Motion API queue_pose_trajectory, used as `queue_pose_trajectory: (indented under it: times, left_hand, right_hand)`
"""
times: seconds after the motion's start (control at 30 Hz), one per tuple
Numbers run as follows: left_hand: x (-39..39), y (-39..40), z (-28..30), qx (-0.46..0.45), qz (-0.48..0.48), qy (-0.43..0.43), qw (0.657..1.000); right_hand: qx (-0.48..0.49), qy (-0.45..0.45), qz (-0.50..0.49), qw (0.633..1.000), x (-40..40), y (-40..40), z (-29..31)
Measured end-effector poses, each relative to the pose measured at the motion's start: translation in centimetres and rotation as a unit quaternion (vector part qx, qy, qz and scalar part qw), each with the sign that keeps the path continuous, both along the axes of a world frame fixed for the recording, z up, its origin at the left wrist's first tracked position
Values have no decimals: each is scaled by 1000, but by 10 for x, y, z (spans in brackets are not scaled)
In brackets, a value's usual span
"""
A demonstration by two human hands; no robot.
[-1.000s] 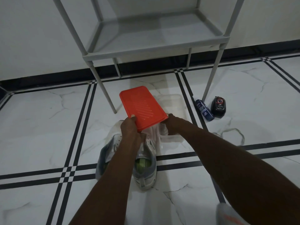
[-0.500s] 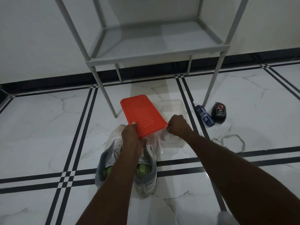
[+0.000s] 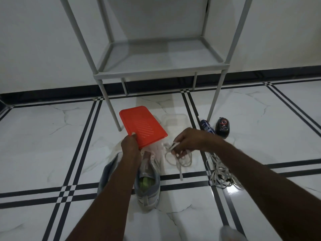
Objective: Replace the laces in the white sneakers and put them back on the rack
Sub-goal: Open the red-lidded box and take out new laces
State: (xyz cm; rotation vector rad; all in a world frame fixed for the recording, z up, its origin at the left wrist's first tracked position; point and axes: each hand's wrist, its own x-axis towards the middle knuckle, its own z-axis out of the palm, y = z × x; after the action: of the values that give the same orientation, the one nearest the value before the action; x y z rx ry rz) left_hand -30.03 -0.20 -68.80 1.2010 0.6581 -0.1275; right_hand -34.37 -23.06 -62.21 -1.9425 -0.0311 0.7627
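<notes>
right hand (image 3: 188, 140): fingers curled round a bunch of white laces (image 3: 178, 158) – loops hang down to the floor
left hand (image 3: 131, 145): pinches near edge of red lid (image 3: 142, 126), tilted above the shoe toes
sneakers (image 3: 147, 185): pair on floor under left forearm, in front of the rack (image 3: 156, 73)
clear box (image 3: 174, 120): behind right hand
second lace pile (image 3: 220, 174): floor, under right forearm
bottle (image 3: 206, 126), dark tin (image 3: 223, 126): by rack leg
</notes>
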Motion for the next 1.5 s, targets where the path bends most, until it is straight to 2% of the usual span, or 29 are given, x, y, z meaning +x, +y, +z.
queue_pose_trajectory:
  times: [0.07,0.17,0.23,0.33,0.43,0.57,0.63,0.67,0.77,0.83,0.93,1.03,1.13,1.23,1.3,1.4,1.47,1.5]
  left_hand:
    - [-4,-2,1,2,1,4,1000]
    - [-6,-2,0,16,-9,5,1000]
    - [-6,-1,-3,20,-12,6,1000]
    - [-6,-1,-4,0,-14,0,1000]
    - [-4,1,-7,-4,-8,-2,1000]
    - [-1,1,-12,3,-11,2,1000]
    - [-1,2,-14,-23,-9,7,1000]
    - [1,4,-16,-31,-11,8,999]
    - [4,8,-22,-25,-16,7,1000]
    - [4,7,-23,-25,-14,3,1000]
    - [4,5,-25,-20,-22,-4,1000]
    - [6,7,-30,-23,-22,-3,999]
    - [6,6,-33,-32,-20,-6,999]
    - [7,6,-33,-15,-17,-3,1000]
    - [5,5,-31,-11,-19,0,1000]
    - [2,4,-27,-13,-20,-4,1000]
    - [0,7,-24,-13,-19,-5,1000]
    - [0,9,-24,-8,-21,-6,1000]
  right_hand:
    - [-81,-8,29,996,-17,12,-24]
    - [-241,-67,65,966,-39,28,-72]
    - [-283,-105,43,952,-53,34,-98]
    - [-286,-119,68,948,-64,32,-109]
    - [-248,-86,109,959,-62,20,-96]
    - [-141,-40,0,989,-49,-19,-58]
    - [-122,-50,-80,988,-44,-45,-42]
    - [-147,-67,-107,981,-43,-59,-37]
    - [-334,-119,-128,926,-45,-96,-54]
    - [-418,-48,-117,900,-54,-107,-74]
    - [-445,47,-85,890,-71,-112,-99]
    - [-403,81,-108,905,-85,-106,-113]
    - [-435,31,-110,893,-90,-96,-126]
    - [-477,-59,-67,874,-89,-84,-142]
    - [-481,-118,-71,866,-90,-75,-142]
    - [-511,-148,-52,845,-94,-65,-133]
    - [-489,-148,-85,855,-99,-63,-128]
    - [-455,-132,-136,870,-99,-63,-130]
